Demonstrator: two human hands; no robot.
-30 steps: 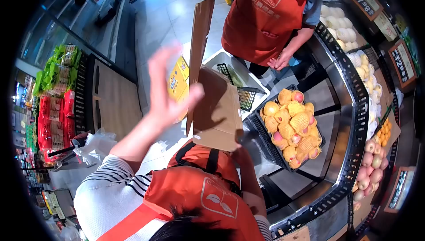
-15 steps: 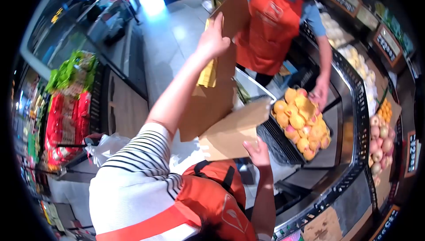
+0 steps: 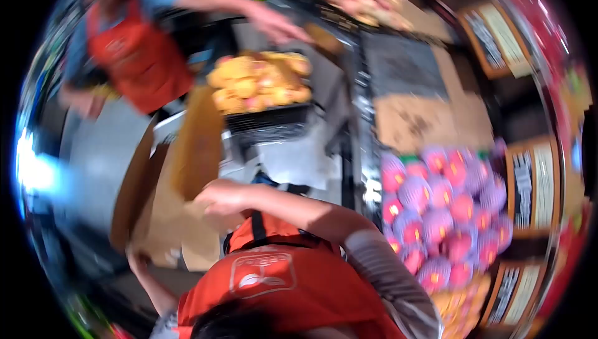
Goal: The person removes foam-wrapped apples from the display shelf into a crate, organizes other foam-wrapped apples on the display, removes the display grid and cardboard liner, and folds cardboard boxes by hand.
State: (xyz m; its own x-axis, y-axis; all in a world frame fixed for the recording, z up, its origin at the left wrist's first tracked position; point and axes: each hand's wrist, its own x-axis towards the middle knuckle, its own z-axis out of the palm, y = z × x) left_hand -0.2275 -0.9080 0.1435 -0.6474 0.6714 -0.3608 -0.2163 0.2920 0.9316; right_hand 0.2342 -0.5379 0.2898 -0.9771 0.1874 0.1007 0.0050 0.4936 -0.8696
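An open cardboard box [image 3: 159, 217] stands in front of me with its flaps raised. My right hand [image 3: 223, 197] is curled at the lower end of the near flap [image 3: 198, 146], closed on the cardboard. Down at the lower left, my left hand [image 3: 138, 260] grips the box's edge, its fingers partly hidden and blurred. Beyond the box, a black crate [image 3: 269, 119] is heaped with fruit in yellow foam nets [image 3: 258, 83]. A co-worker in an orange apron [image 3: 140, 55] reaches an arm over the crate, the hand [image 3: 277, 24] just past the fruit.
At my right runs a display counter with a dark metal edge [image 3: 362, 121]. Pink fruit in purple nets [image 3: 439, 208] is piled there beside flat cardboard [image 3: 414, 118]. Price signs [image 3: 532, 183] line its far side. Grey floor [image 3: 109, 146] shows at the left.
My view has swung to the right and is blurred. My left hand has left the upper flap and yellow material and come down to the box's edge. My right hand has closed on the near flap.
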